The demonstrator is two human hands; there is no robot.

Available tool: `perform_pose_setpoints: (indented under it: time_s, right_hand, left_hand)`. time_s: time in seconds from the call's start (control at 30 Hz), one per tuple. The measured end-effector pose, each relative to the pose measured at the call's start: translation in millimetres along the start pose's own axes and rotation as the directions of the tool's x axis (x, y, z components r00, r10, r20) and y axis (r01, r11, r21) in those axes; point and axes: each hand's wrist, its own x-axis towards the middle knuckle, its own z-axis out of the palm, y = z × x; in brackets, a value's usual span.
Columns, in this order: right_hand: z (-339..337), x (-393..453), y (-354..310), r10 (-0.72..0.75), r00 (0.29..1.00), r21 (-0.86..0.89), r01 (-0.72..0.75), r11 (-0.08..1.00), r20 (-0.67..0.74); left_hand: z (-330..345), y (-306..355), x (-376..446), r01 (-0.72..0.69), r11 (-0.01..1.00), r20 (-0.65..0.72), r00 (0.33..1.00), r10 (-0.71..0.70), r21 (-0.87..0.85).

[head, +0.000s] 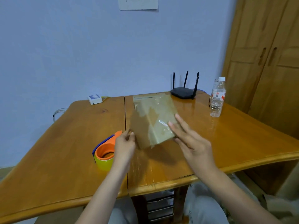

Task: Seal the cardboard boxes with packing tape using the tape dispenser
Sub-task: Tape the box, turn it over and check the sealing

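Box tilted between both hands, tape dispenser idle by the left wrist.

Cardboard box [153, 122] is at the counter [64, 151] centre, long axis approx 12–6 o'clock, near end raised. Right hand [192, 139]: fingers [179, 120] straight & spread, flat on the glossy taped top. Left hand [125, 146]: fingers curled, pinching the box's near-left edge, looks like. Tape dispenser [105, 151] sits at 8 o'clock from the box, just beside the left hand, so the left is nearer for the next strip.
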Motion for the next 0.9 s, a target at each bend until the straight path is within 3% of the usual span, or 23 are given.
perform_pose_setpoints:
  time_s: [0.07,0.13,0.2,0.27,0.37,0.43,0.53,0.6,0.7,0.8,0.9]
  right_hand:
    - [4,-10,0,-0.059,0.998,-0.064,0.06,0.996,0.029]
    - [6,-18,4,-0.068,0.997,-0.113,0.071,0.991,0.036]
    - [8,-23,7,-0.065,0.997,-0.177,0.07,0.982,0.035]
    - [9,-27,5,-0.041,0.996,-0.176,0.053,0.983,0.073]
    - [12,-32,1,-0.002,0.99,-0.079,0.013,0.997,0.144]
    - [10,-32,-5,0.047,0.986,0.077,-0.06,0.995,0.16]
    - [1,-26,-19,0.246,0.949,0.299,-0.297,0.907,0.199]
    - [-2,-17,-26,0.448,0.856,0.395,-0.517,0.759,0.26]
    - [6,-4,-14,0.622,0.737,0.381,-0.672,0.636,0.263]
    - [11,6,-5,0.663,0.667,0.362,-0.743,0.563,0.339]
    - [14,8,-10,0.617,0.685,0.393,-0.728,0.562,0.388]
  left_hand:
    - [-3,5,-6,-0.082,0.973,-0.118,0.987,0.11,0.217]
    - [-8,17,-19,-0.224,0.954,-0.121,0.961,0.251,0.198]
    - [-10,29,-33,-0.357,0.926,0.068,0.934,0.351,0.118]
    - [-8,32,-46,-0.407,0.907,0.296,0.884,0.361,0.107]
    - [-8,23,-51,-0.42,0.902,0.412,0.843,0.347,0.099]
    - [-13,18,-49,-0.391,0.921,0.432,0.832,0.348,0.009]
    - [-19,12,-45,-0.337,0.938,0.47,0.816,0.336,-0.086]
    - [-21,9,-43,-0.324,0.941,0.458,0.825,0.33,-0.095]
    - [-19,7,-41,-0.323,0.943,0.456,0.83,0.321,-0.078]
    - [-15,1,-43,-0.348,0.937,0.486,0.814,0.319,-0.032]
    - [-13,-6,-41,-0.391,0.92,0.503,0.797,0.334,0.007]
